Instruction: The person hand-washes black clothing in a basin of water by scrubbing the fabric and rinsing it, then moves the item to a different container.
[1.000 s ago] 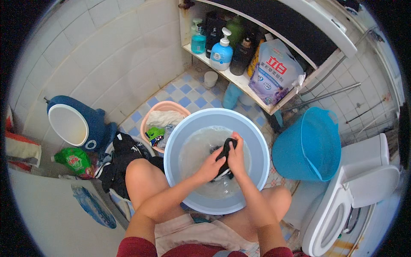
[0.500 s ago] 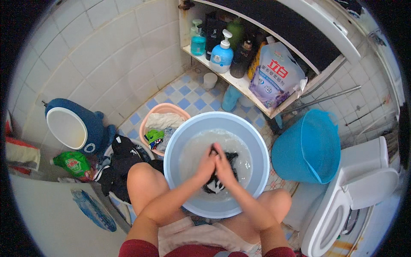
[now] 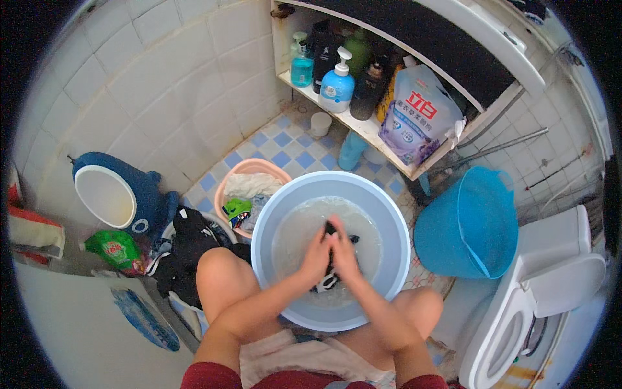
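One black-and-white garment (image 3: 327, 282) is gripped between left hand (image 3: 316, 255) and right hand (image 3: 344, 254), pressed together, fingers blurred, above cloudy water (image 3: 289, 240) in a pale-blue basin (image 3: 394, 249); beyond, a pink basin (image 3: 256, 163) holds clothes (image 3: 253, 186), a shelf (image 3: 365, 125) bottles (image 3: 337, 91).

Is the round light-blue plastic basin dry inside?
No, cloudy grey water lies in the round light-blue plastic basin, beneath the left hand and the right hand.
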Demonstrator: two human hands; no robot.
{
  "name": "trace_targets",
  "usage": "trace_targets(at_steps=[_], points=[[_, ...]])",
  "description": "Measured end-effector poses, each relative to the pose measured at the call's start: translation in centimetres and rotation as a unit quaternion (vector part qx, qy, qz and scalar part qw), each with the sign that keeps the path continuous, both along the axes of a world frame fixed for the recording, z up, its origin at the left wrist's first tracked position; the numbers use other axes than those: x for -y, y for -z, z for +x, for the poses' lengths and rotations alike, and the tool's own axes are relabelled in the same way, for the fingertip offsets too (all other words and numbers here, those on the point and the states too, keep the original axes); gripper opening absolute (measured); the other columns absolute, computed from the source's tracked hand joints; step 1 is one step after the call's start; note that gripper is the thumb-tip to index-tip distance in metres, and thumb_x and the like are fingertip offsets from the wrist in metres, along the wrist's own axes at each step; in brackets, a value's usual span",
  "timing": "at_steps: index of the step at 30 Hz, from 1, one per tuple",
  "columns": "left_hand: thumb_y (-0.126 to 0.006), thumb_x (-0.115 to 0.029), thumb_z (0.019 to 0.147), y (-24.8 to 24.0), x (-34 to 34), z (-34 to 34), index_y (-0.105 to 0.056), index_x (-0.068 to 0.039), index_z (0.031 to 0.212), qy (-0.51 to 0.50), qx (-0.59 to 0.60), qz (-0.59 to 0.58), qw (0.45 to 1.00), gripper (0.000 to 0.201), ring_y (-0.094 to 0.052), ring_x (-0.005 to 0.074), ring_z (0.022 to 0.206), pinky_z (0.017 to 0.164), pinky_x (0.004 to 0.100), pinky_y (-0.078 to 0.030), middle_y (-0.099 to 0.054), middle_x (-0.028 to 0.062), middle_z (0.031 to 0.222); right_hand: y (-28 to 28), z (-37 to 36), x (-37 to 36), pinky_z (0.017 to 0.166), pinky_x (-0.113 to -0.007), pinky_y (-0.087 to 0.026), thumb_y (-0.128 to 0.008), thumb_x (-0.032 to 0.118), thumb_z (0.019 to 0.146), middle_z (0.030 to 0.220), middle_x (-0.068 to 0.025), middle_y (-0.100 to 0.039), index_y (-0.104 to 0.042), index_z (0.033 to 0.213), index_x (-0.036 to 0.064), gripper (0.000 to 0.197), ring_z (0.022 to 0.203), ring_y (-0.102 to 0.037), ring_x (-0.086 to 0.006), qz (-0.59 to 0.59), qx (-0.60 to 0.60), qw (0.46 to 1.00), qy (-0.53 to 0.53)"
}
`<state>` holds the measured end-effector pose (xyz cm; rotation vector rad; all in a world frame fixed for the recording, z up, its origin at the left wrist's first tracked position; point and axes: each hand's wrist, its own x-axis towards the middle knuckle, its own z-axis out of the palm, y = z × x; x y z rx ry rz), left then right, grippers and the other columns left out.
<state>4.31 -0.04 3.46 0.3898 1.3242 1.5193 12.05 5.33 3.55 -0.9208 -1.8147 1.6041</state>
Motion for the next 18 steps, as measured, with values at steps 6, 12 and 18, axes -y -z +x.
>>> trace_targets(at_steps=[6,12,18], points=[[-0.041,-0.014,0.093,3.0,-1.1,-0.7,-0.048,-0.001,0.115,-0.049,0.182,0.063,0.98,0.027,-0.055,0.0194,0.091,0.078,0.0302,-0.045,-0.056,0.0103,0.102,1.0,-0.2,0.7,0.107,-0.037,-0.021,-0.04,0.01,0.09,0.138,-0.0202,-0.034,-0.04,0.129,-0.0013,0.041,0.13,-0.029,-0.0306,0.096,0.032,0.995,-0.013],[-0.043,-0.018,0.092,0.4,0.7,1.5,-0.039,0.0,0.129,0.039,0.029,-0.032,0.998,0.041,-0.046,0.0186,0.107,0.094,0.0303,-0.035,-0.051,0.0116,0.118,1.9,0.7,-2.4,0.104,-0.036,-0.027,-0.036,0.015,0.093,0.131,-0.0191,-0.042,-0.045,0.125,-0.0016,0.037,0.124,-0.038,-0.0302,-0.06,0.022,0.995,0.081],[-0.041,-0.014,0.093,-0.1,-0.8,-1.3,-0.041,-0.003,0.129,-0.078,0.226,0.026,0.971,0.038,-0.046,0.0199,0.112,0.094,0.0297,-0.037,-0.047,0.0113,0.124,0.7,-0.2,1.8,0.108,-0.041,-0.017,-0.04,0.012,0.09,0.14,-0.0181,-0.031,-0.043,0.129,0.0045,0.04,0.132,-0.024,-0.0343,0.174,0.014,0.984,-0.024]])
